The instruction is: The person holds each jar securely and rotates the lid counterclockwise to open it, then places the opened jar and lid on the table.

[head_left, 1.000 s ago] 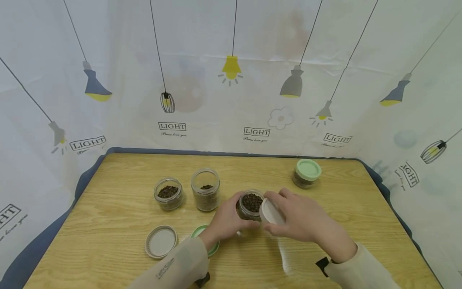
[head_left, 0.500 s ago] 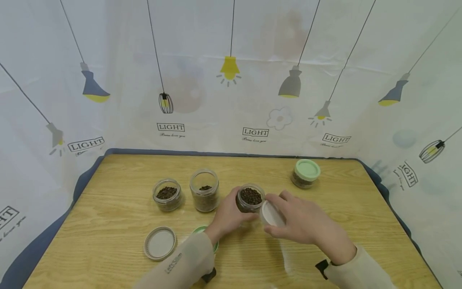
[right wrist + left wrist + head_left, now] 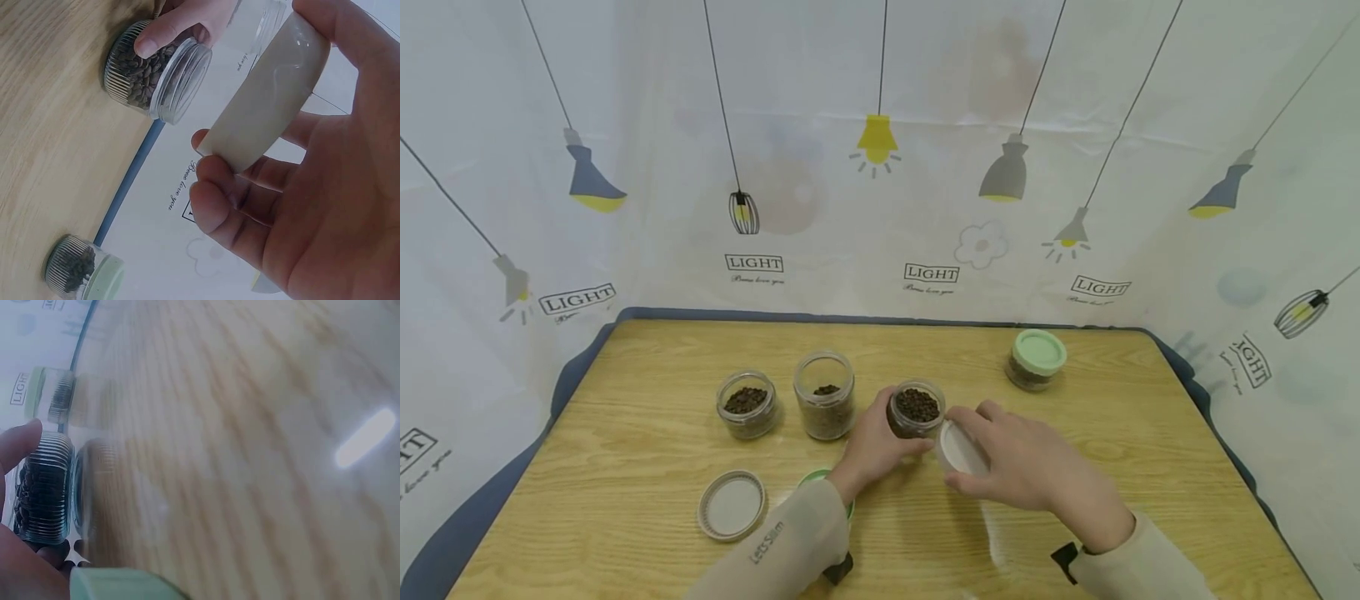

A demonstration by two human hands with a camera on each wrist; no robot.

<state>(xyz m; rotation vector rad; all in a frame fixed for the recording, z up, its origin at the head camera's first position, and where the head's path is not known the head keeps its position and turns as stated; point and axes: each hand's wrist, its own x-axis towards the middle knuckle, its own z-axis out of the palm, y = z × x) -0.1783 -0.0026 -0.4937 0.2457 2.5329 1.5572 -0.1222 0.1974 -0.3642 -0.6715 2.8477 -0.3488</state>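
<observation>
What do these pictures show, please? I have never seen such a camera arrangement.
There is no machine here: a person works with bare hands, wearing one camera on the head (the wide view) and one on each wrist (the two closer views). The left hand holds an open glass jar with dark, seed-like pieces inside. The right hand grips a whitish lid close beside it. On the wooden table stand a low open jar, a tall open jar and a jar with a green top. A pale lid lies there too, and a green lid partly hidden by the left sleeve.
</observation>
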